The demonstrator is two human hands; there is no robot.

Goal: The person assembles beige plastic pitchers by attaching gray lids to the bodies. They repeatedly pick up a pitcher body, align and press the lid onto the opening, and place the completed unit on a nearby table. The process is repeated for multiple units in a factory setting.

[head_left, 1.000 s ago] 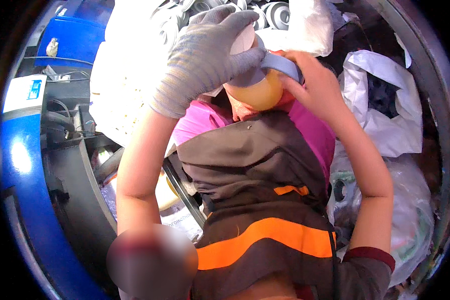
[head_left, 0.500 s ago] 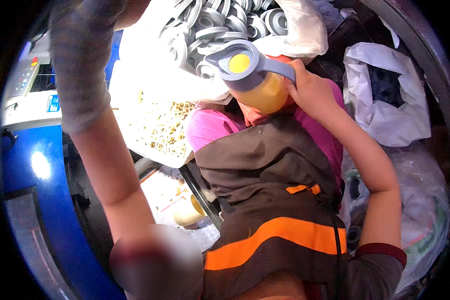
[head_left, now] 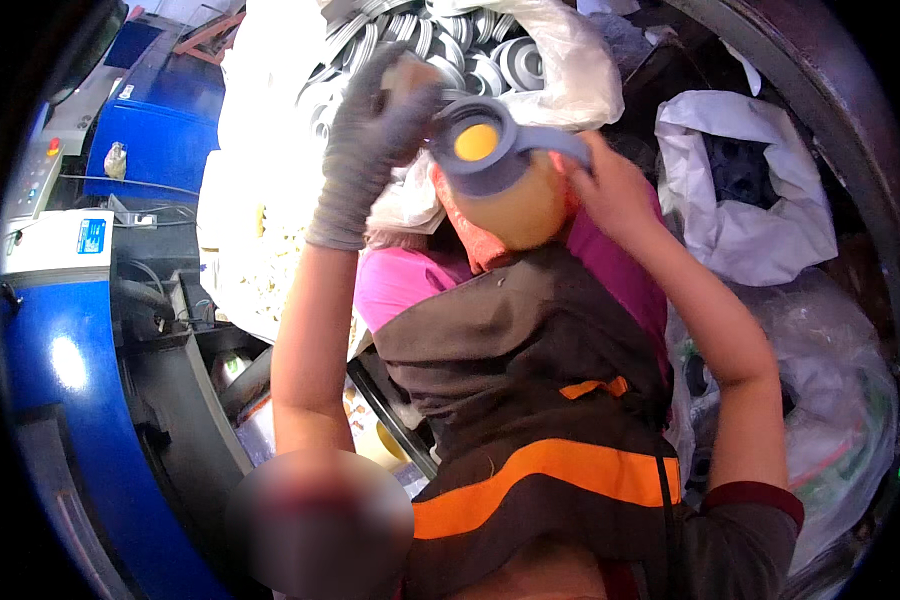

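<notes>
My right hand [head_left: 615, 190] is closed round the grey handle of a pitcher [head_left: 515, 210]. The pitcher has a yellowish body and a grey lid, with a round yellow patch showing at the lid's middle. It is held above my lap, over a reddish-orange cloth [head_left: 470, 225]. My left hand [head_left: 385, 120], in a grey striped knit glove with bare skin showing at some fingers, is at the left edge of the lid, by the spout. Motion blurs its fingers, so whether it grips the lid cannot be made out.
Ahead, a white sack holds many grey ribbed ring-shaped parts [head_left: 520, 65]. Small pale pieces [head_left: 275, 270] lie left of my lap. A white bag with dark parts [head_left: 745, 170] and a clear plastic bag [head_left: 830, 400] stand at right. A blue machine [head_left: 70, 350] is at left.
My left hand has come in from beyond the upper left edge to the pitcher's lid. My right hand still holds the pitcher, nearly in place. The view has shifted slightly.
</notes>
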